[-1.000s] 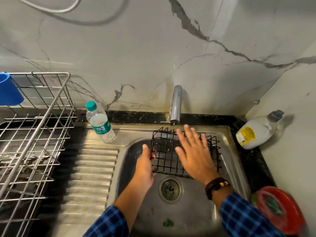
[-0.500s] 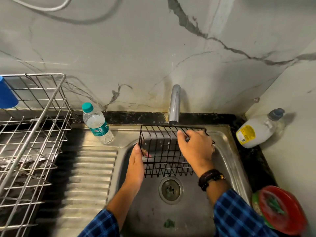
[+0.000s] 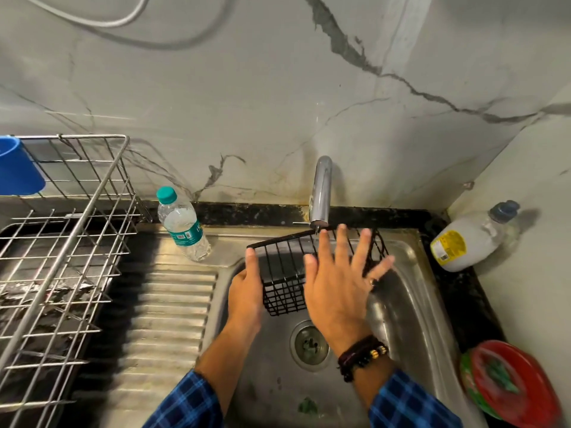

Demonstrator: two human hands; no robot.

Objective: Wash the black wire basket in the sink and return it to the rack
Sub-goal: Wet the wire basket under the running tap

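In the steel sink (image 3: 411, 304), left hand (image 3: 245, 291) grips the black wire basket (image 3: 287, 273); right hand (image 3: 336, 285) lies splayed flat on it.

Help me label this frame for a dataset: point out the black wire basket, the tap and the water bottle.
black wire basket (image 3: 282, 261): head view, on its wire side left of the open hand.
tap (image 3: 321, 193): head view, on the middle of the chrome spout.
water bottle (image 3: 182, 225): head view, on the clear body above the label.

Faucet (image 3: 321, 193) overhangs the basket (image 3: 284, 273) (sink (image 3: 411, 304) right side open).
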